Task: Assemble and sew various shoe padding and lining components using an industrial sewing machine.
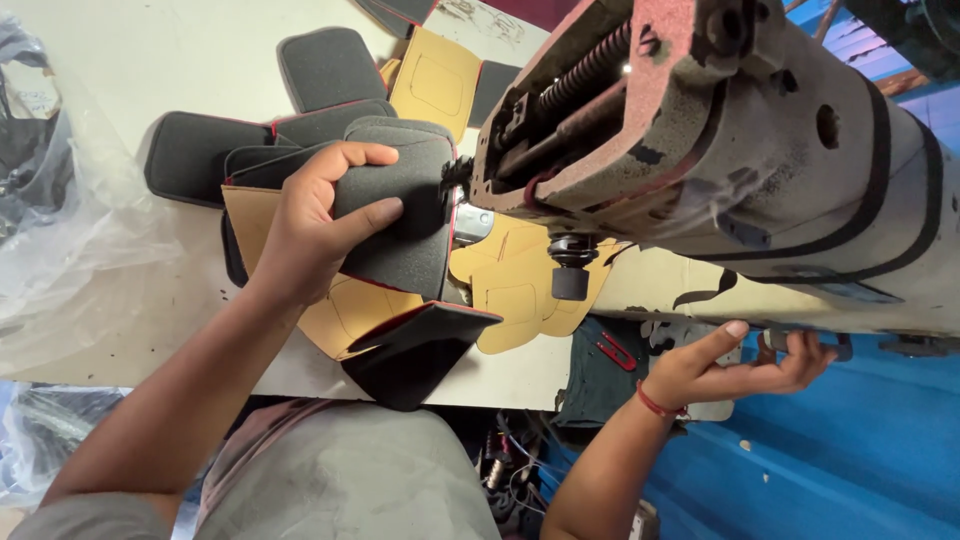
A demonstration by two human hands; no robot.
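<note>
the left hand point(320, 215) is clamped over a dark grey padded piece point(400, 215), thumb on top and fingers curled over its far edge, pressing it flat right up against the sewing machine point(720, 130). that grip looks meant to keep the layers from shifting near the needle area. under and around it lies the tan lining point(500, 290), stitch outlines showing, spread across the pale table point(120, 330), with a black flap edged in red point(415, 345) hanging off the near edge.

the right hand point(735, 365) is low under the machine's body, fingers curled on a small grey lever point(800, 342) there, a red band at the wrist. so the hands are well apart, one on fabric, one on the machine.

counting: one machine, two hands, and about six dark padded pieces fanned out behind the held one, though the overlap makes the exact number hard to tell. one red-handled tool point(617, 352) sits below the table edge. clear plastic sheeting point(60, 220) bunches at the left.
</note>
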